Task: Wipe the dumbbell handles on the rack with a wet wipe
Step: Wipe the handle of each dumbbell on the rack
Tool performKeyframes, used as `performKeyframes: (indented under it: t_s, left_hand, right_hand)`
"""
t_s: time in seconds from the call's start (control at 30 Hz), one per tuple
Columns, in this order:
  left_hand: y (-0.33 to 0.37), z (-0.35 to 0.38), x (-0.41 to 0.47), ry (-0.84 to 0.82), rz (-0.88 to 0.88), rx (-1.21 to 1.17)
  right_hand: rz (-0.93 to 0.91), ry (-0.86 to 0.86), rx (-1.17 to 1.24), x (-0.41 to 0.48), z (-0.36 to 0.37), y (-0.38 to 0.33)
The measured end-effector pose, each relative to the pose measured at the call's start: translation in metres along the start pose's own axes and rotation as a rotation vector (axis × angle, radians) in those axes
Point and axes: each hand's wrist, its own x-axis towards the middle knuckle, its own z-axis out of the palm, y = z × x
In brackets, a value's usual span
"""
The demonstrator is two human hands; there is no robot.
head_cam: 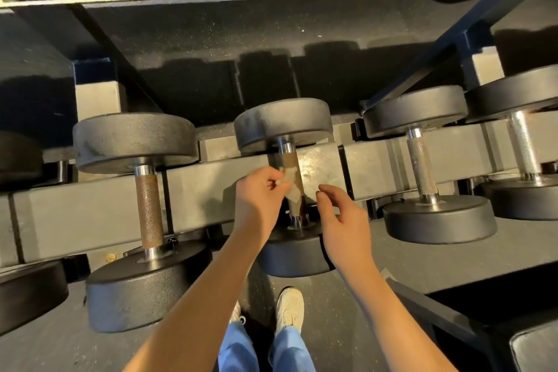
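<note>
Left hand point(259, 193) pinching wipe point(294, 189) on middle handle point(289, 160); right hand point(342, 220) at 3 o'clock hovering loose, empty. Risk: wipe snagging knurling, tearing.

Dumbbells point(149, 205) sit side by side across the rack point(90, 211). The wipe point(293, 187) lies on the middle handle point(290, 163), with the left hand point(259, 193) just left of it and the right hand point(341, 217) just right.

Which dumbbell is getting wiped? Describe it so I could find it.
On the lower rack rail sits a row of dumbbells. Take the middle dumbbell, above the person's shoes. Only its brownish handle has a white wipe against it, pinched by the left hand.
</note>
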Motion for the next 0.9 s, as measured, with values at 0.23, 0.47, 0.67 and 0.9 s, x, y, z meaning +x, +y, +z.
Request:
performKeyframes:
  t_s: [0.23,0.47,0.67,0.9]
  left_hand:
    - [0.017,-0.008,0.01,0.011,0.026,-0.017]
    - [-0.001,-0.002,-0.009,-0.08,0.093,0.16]
    - [0.006,-0.012,0.0,-0.114,0.043,0.154]
    - [-0.007,-0.004,-0.015,-0.146,0.121,0.241]
  right_hand:
    - [-0.011,0.039,0.006,-0.001,0.001,-0.001]
    - [-0.048,0.053,0.008,-0.001,0.002,0.001]
    - [-0.051,0.059,0.027,-0.001,0.001,-0.002]
    - [-0.072,0.063,0.038,-0.002,0.001,-0.001]
